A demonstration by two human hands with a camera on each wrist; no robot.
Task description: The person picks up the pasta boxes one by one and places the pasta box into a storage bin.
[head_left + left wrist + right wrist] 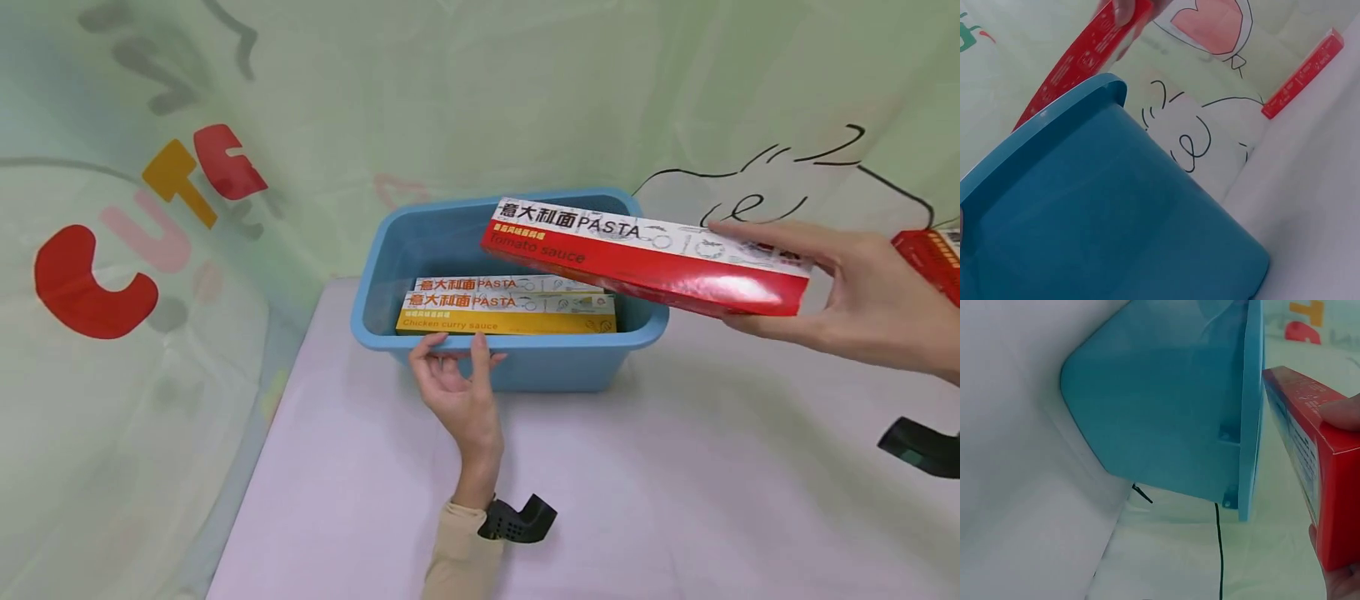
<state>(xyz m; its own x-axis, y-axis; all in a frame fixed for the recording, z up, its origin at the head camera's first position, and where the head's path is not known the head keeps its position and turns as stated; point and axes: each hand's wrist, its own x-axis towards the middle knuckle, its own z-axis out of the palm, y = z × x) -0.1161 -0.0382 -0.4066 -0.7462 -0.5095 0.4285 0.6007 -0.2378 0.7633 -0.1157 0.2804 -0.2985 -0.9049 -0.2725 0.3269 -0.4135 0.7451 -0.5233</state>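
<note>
My right hand (877, 292) grips the right end of a red and white tomato sauce pasta box (645, 262), thumb and fingers on opposite sides. The box is slightly tilted, its left end over the opening of a blue plastic bin (517, 342). Inside the bin lie a yellow and white chicken curry pasta box (510, 320) and, behind it, a second pasta box (536, 285), mostly hidden. My left hand (461, 387) holds the bin's near rim, left of its middle. In the right wrist view, the held box (1341, 487) stands just beyond the rim.
Another red box (930, 262) stands at the far right, by the back curtain; the left wrist view shows this red box (1304, 74) too. The bin sits on a white-covered table (675, 467), against a green printed curtain (525, 92).
</note>
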